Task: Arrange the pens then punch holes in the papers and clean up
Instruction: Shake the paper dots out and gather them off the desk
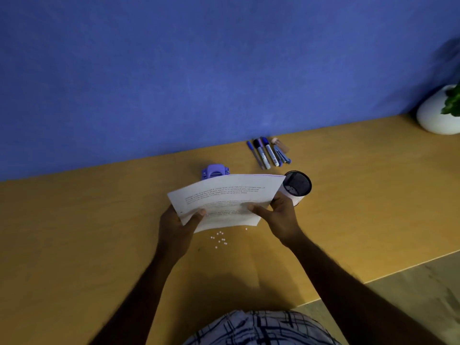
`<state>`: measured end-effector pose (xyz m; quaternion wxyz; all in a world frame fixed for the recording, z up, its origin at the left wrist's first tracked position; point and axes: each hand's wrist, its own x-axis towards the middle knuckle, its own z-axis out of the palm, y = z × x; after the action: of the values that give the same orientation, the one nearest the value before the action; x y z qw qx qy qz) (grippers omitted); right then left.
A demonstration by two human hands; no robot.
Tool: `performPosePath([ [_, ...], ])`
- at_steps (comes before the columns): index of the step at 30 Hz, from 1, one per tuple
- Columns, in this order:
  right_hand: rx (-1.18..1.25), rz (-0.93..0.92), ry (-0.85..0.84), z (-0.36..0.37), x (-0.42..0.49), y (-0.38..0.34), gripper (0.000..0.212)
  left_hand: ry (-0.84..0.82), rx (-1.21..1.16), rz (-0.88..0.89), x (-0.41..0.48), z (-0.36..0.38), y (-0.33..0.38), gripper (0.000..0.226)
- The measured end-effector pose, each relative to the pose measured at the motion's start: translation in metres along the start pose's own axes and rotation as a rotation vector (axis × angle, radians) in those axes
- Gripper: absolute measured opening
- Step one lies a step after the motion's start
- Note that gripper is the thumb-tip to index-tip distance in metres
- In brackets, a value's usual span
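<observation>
Between both hands a small stack of printed papers (225,196) is held up off the tabletop (87,220), its lines of text running across the sheets and its far edge lifted toward the blue wall (174,70). The left hand (178,226) grips the near left corner, thumb pressed on top and the other fingers hidden beneath the sheets. The right hand (282,216) pinches the near right side, thumb on the upper face and fingers curled round the edge. Just below the hands, under the near edge of the stack, a scatter of tiny white paper dots (219,240) lies on the wood. Beyond the left hand, partly hidden behind the far edge of the sheets, sits a purple hole punch (214,171). Just past the right hand's fingertips stands a black mesh pen holder (298,185), its mouth turned toward the camera; whether the fingers touch it cannot be told. Farther out from the right hand, near the wall, several pens (263,153) lie side by side in a row, with a small blue stapler (282,156) beside them. Well off to the right of that hand, a white plant pot (435,115) rests at the tabletop's far corner.
</observation>
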<state>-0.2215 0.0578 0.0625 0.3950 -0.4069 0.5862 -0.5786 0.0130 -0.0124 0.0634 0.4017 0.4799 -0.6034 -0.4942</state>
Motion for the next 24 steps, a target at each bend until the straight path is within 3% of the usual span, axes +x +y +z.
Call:
performPosePath([
  [9, -0.058, 0.11, 0.009, -0.001, -0.005, 0.026, 0.039, -0.028, 0.018, -0.073, 0.002, 0.003, -0.024, 0.032],
  [15, -0.135, 0.129, -0.007, 0.003, 0.014, 0.023, 0.019, 0.02, 0.038, -0.069, 0.017, 0.004, -0.022, 0.022],
  [18, -0.264, 0.12, -0.013, 0.003, 0.022, 0.02, 0.029, -0.004, 0.004, -0.108, 0.023, 0.003, -0.021, 0.025],
  [22, -0.392, -0.053, -0.101, 0.005, 0.032, -0.006, 0.026, -0.017, -0.063, -0.169, 0.024, -0.002, -0.022, 0.026],
  [24, -0.517, -0.16, -0.168, 0.004, 0.037, -0.029, 0.022, 0.085, -0.147, -0.201, 0.031, -0.015, -0.02, 0.044],
])
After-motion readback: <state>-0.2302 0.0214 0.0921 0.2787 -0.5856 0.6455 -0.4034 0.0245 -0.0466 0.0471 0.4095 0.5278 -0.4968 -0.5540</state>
